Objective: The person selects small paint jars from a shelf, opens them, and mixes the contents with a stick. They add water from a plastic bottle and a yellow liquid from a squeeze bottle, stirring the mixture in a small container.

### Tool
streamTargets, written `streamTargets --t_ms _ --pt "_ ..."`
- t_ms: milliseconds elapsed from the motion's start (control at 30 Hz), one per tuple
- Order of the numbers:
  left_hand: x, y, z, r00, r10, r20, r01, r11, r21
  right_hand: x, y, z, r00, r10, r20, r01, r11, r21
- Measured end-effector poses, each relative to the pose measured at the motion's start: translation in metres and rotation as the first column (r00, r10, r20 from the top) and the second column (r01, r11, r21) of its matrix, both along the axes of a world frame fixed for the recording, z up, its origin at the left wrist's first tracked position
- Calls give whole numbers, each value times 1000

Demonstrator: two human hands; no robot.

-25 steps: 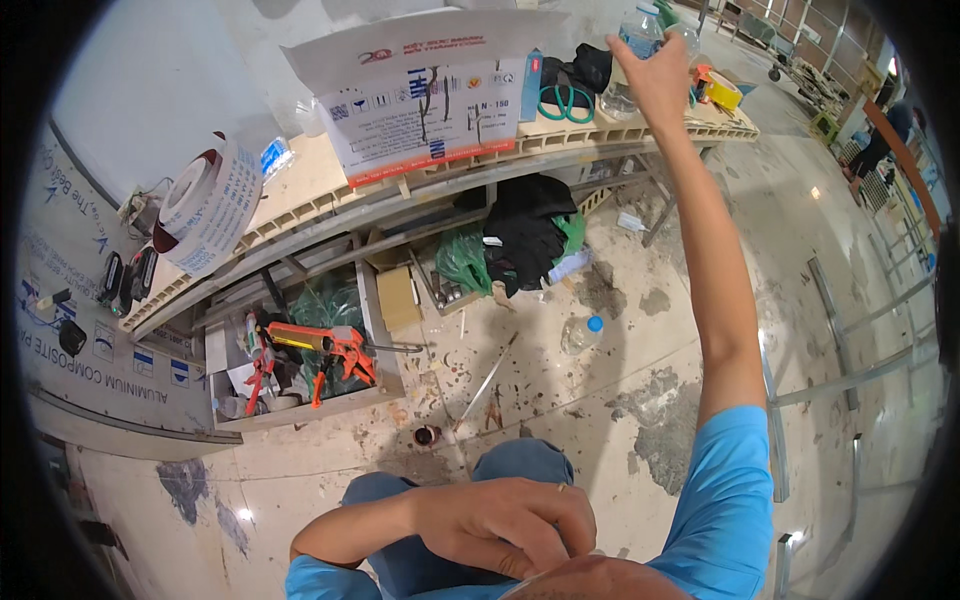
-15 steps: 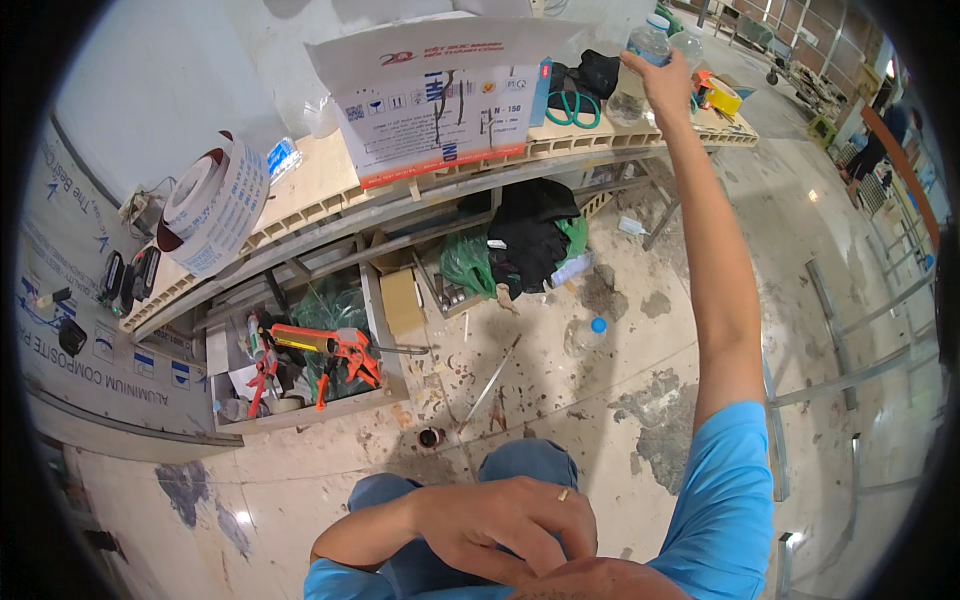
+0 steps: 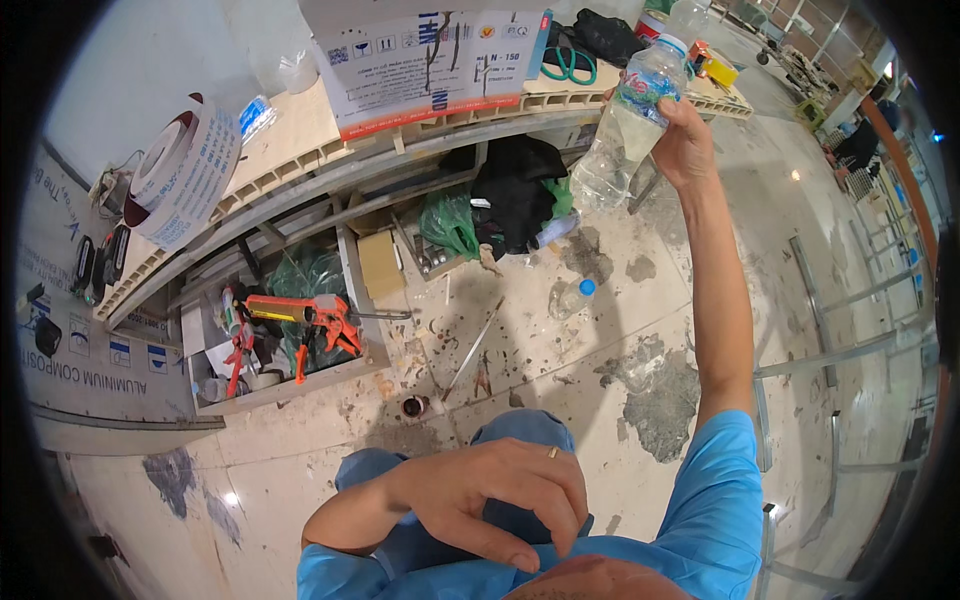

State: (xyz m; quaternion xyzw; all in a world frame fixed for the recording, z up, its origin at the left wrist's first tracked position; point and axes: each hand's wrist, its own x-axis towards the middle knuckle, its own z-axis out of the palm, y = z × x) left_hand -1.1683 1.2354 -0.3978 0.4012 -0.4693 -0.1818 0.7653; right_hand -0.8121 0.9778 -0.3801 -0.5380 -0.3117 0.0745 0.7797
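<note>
My right hand (image 3: 686,145) is wrapped round a clear plastic water bottle (image 3: 625,145) with a pale cap and a blue label. The bottle leans, cap end up, in front of the bench edge, and clear liquid shows inside. My left hand (image 3: 495,497) hovers over my knees near my chest, fingers loosely bent and apart, with nothing in it. Teal-handled scissors (image 3: 569,67) and a black cloth bundle (image 3: 607,37) lie on the bench (image 3: 290,110) close to the bottle.
On the bench stand a white carton (image 3: 430,75), a sandpaper roll (image 3: 185,185) and yellow tape (image 3: 720,70). Below, an orange caulking gun (image 3: 300,312) lies across a tool box (image 3: 375,345). A blue-capped bottle (image 3: 572,298) and a thin strip (image 3: 475,345) are on the floor.
My right hand has lifted the bottle off the bench and brought it nearer. My left hand's fingers have spread from a more curled pose. The view has shifted slightly.
</note>
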Motion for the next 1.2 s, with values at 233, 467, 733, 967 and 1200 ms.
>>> streamTargets --t_ms 233,467,733,967,1200 --pt "-2 -3 -6 1000 31 -1 -31 998 59 5 21 28 880 -431 199 470 851 -234" --pt "13 -11 -24 992 109 -57 -96 975 199 91 37 70 227 -706 671 974 182 -139" --pt "27 -10 -34 984 158 -86 -122 939 323 141 36 53 148 -725 672 989 115 -94" --pt "27 -8 -39 952 230 -200 -159 935 317 153 -12 52 -98 -869 484 988 -29 149" --pt "27 -11 -36 953 258 -161 -185 912 366 185 -37 58 259 -761 595 963 254 -93"
